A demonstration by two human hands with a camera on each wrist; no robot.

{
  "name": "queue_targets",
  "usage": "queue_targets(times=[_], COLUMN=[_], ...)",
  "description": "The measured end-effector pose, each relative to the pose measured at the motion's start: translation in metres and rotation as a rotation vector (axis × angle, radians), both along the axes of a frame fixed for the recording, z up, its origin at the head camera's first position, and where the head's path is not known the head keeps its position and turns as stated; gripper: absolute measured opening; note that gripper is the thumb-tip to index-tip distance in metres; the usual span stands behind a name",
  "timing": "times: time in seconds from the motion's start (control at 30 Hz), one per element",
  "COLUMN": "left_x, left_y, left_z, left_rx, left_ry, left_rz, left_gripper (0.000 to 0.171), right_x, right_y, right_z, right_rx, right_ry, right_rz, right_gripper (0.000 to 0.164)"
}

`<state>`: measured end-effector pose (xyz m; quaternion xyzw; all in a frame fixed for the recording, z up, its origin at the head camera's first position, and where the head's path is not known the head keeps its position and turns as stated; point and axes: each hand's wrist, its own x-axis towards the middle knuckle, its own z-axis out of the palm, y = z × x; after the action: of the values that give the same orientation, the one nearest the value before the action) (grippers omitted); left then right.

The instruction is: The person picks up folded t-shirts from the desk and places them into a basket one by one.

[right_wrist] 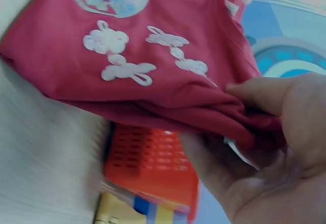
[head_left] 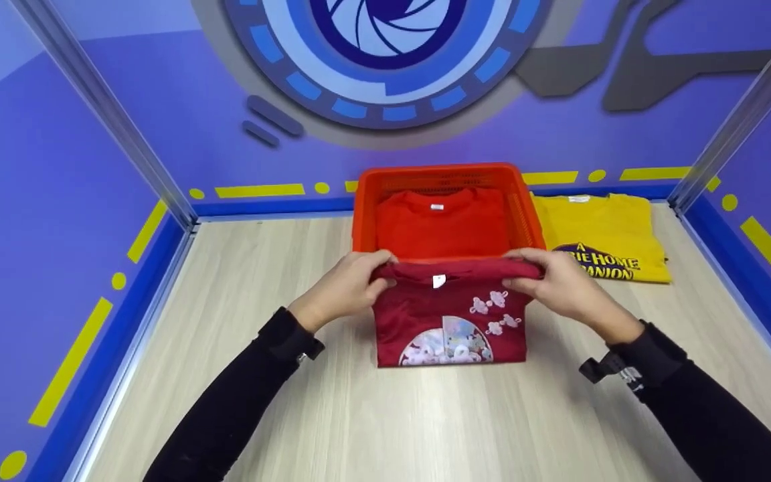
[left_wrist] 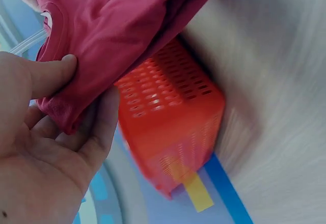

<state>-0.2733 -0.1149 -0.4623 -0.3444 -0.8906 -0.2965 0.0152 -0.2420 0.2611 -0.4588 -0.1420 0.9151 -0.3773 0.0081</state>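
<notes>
A folded dark red T-shirt (head_left: pixel 419 304) with pale floral patches hangs between both hands, just in front of the basket. My left hand (head_left: pixel 352 284) pinches its upper left corner, thumb on the near side and fingers behind, as the left wrist view shows. At the upper right corner my right hand (head_left: pixel 556 281) grips the cloth the same way; folds bunch under its thumb (right_wrist: pixel 260 94). Behind the shirt stands an orange-red plastic basket (head_left: pixel 363 201) with perforated walls. Inside lies a folded bright red T-shirt (head_left: pixel 442 231), its lower part hidden by the dark red one.
Right of the basket, a folded yellow T-shirt (head_left: pixel 600 231) with dark lettering lies on the light wood table (head_left: pixel 278 415). A blue-purple printed panel (head_left: pixel 178 120) rises behind the basket, and similar panels close off both sides.
</notes>
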Motion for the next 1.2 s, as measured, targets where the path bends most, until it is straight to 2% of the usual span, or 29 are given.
queue_targets(times=[0.23,0.4,0.53,0.63,0.77,0.9,1.03,1.2], left_x=[-0.002,-0.005,-0.010,-0.017,-0.033,-0.053,-0.077,-0.110], left_y=[-0.003,-0.004,-0.004,-0.001,0.005,0.012,0.017,0.025], left_z=[0.025,0.045,0.061,0.072,0.080,0.083,0.079,0.068], left_rx=[0.073,0.108,0.126,0.122,0.108,0.081,-0.004,-0.146], left_ry=[0.026,0.065,0.102,0.098,0.052,-0.003,-0.032,-0.028], left_rz=[0.002,-0.001,-0.008,-0.004,0.019,0.057,0.101,0.170], left_gripper=[0.014,0.015,0.014,0.015,0.017,0.015,0.009,0.012], right_x=[-0.001,-0.002,-0.005,-0.012,-0.028,-0.051,-0.081,-0.116], right_y=[0.007,0.009,0.011,0.013,0.017,0.018,0.014,0.005], right_z=[0.025,0.044,0.058,0.068,0.076,0.075,0.066,0.051], right_rx=[-0.051,-0.062,-0.010,0.034,0.038,0.069,0.134,0.169], right_ry=[0.014,0.056,0.143,0.179,0.138,0.101,0.118,0.101], right_rz=[0.039,0.022,0.012,0.001,-0.022,-0.043,-0.059,-0.083], right_gripper=[0.023,0.020,0.020,0.020,0.026,0.035,0.036,0.031])
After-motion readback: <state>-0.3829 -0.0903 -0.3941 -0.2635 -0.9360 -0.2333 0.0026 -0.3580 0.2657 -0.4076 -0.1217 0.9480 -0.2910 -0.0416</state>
